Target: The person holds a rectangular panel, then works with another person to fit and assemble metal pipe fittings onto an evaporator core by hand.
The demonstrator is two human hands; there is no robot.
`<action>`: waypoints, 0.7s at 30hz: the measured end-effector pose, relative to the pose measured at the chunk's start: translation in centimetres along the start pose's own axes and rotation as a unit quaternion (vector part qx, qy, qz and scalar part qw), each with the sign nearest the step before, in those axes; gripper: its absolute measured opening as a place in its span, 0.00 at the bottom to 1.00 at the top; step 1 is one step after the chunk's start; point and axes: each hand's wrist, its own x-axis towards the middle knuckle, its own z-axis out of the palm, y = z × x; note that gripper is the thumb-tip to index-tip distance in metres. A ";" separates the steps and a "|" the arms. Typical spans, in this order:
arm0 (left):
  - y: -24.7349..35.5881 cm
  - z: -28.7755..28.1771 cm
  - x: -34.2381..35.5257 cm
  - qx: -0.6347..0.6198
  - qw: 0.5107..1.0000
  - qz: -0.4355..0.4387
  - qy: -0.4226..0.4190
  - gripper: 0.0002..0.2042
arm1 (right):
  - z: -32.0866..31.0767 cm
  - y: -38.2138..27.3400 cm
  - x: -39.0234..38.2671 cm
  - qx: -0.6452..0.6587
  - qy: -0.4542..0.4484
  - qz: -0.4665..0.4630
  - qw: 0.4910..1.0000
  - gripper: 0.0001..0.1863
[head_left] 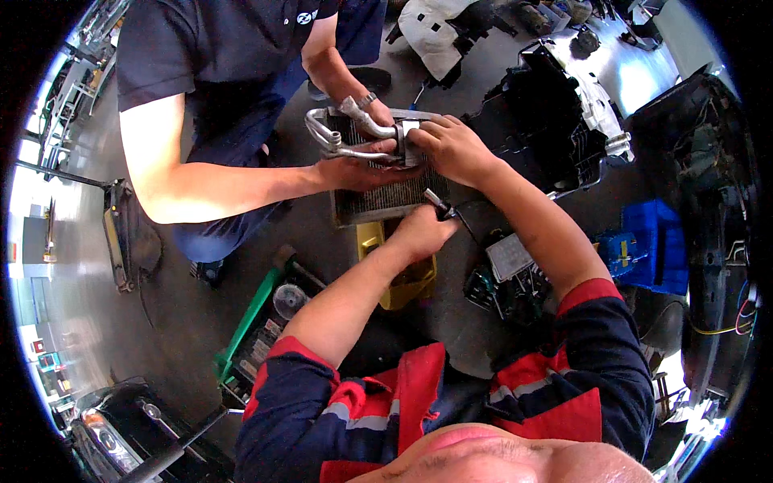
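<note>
A finned heat exchanger core (372, 205) with bent silver pipes (318, 129) is held in front of me by a co-worker's two hands. My right hand (455, 149) is at its upper right, fingers closed on a metal fitting with a white patch (410, 129), beside the co-worker's fingers. Just below the core, my left hand (425, 233) is wrapped round a short dark tool with a chrome end (433, 197). The chrome end points up toward the core's lower edge. Most of the tool is hidden by my fingers, so its exact kind does not show.
Below the core stands a yellow bin (394, 294). An open tool set (511, 270) lies right of it, near a blue crate (652, 249). A green-edged case (254, 322) lies at the left. A large black plastic housing (535, 121) occupies the far right floor. The co-worker crouches opposite.
</note>
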 end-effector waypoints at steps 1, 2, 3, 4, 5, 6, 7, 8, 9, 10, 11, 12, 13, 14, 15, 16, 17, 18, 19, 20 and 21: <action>0.3 -0.2 0.0 0.010 0.998 -0.040 -0.037 0.18 | 0.2 0.1 -0.2 -0.001 -0.001 0.000 1.000 0.12; 0.2 -0.1 0.0 0.011 0.998 -0.039 -0.037 0.18 | 0.3 0.1 -0.1 -0.005 -0.023 0.014 1.000 0.12; 0.0 0.1 0.0 0.011 1.000 -0.016 -0.019 0.18 | 0.5 0.2 -0.1 -0.010 -0.045 0.028 0.999 0.12; -0.3 0.4 0.1 0.011 1.000 0.008 -0.001 0.19 | 0.5 0.3 -0.3 -0.011 -0.045 0.030 0.998 0.12; -0.7 0.6 0.1 0.011 1.000 0.005 -0.002 0.19 | 0.2 0.1 -0.1 -0.034 -0.046 0.025 0.998 0.11; -1.2 0.8 0.1 -0.006 0.999 0.035 0.028 0.19 | 0.0 -0.2 0.0 -0.056 -0.049 0.021 0.997 0.10; -1.7 1.0 0.2 -0.023 0.996 0.065 0.058 0.19 | 0.0 -0.3 0.4 -0.077 -0.034 0.018 0.996 0.09; -1.5 1.0 0.0 -0.025 0.997 0.059 0.051 0.19 | 0.0 -0.3 0.6 -0.096 -0.022 0.018 0.995 0.09; -0.7 0.7 -0.2 -0.032 0.999 0.028 0.027 0.19 | -0.4 0.1 0.7 -0.122 -0.042 0.005 0.992 0.09; 0.3 0.3 -0.5 -0.038 0.999 -0.002 0.002 0.19 | -0.6 0.3 0.9 -0.126 -0.074 0.004 0.989 0.09; 1.8 -0.8 -1.0 -0.027 0.999 -0.021 -0.008 0.18 | -0.6 0.6 1.5 -0.143 -0.090 -0.003 0.986 0.08; 0.9 -0.4 -0.6 -0.028 0.999 -0.022 -0.008 0.18 | -0.7 0.7 1.9 -0.159 -0.106 -0.011 0.981 0.08; -0.8 0.3 0.1 -0.023 1.000 0.008 -0.001 0.18 | -1.0 0.5 1.9 -0.159 -0.107 -0.012 0.981 0.08; -1.2 0.5 0.2 -0.017 0.999 0.037 0.008 0.17 | -1.2 0.5 1.7 -0.155 -0.076 -0.022 0.985 0.08; -1.6 0.5 0.4 -0.018 0.999 0.036 0.010 0.17 | -1.3 0.5 1.6 -0.151 -0.045 -0.033 0.987 0.08; -2.0 0.5 0.6 -0.024 0.999 0.023 0.005 0.17 | -1.2 0.6 1.8 -0.150 -0.044 -0.035 0.987 0.08; -2.0 0.6 0.6 -0.030 0.999 0.011 -0.003 0.16 | -1.1 0.8 1.7 -0.171 -0.045 -0.056 0.983 0.09; -2.3 0.8 0.7 -0.030 0.999 0.012 -0.003 0.16 | -1.1 1.0 1.7 -0.191 -0.045 -0.078 0.977 0.10; -2.8 1.1 1.0 -0.043 0.999 0.012 0.004 0.16 | -0.9 1.3 1.8 -0.191 -0.045 -0.079 0.977 0.10; -2.7 1.0 1.3 -0.053 0.998 0.016 0.014 0.16 | -0.7 1.7 2.1 -0.178 -0.080 -0.081 0.977 0.10; -2.6 1.0 1.3 -0.050 0.998 0.020 0.017 0.16 | -0.6 2.1 2.5 -0.165 -0.114 -0.084 0.976 0.11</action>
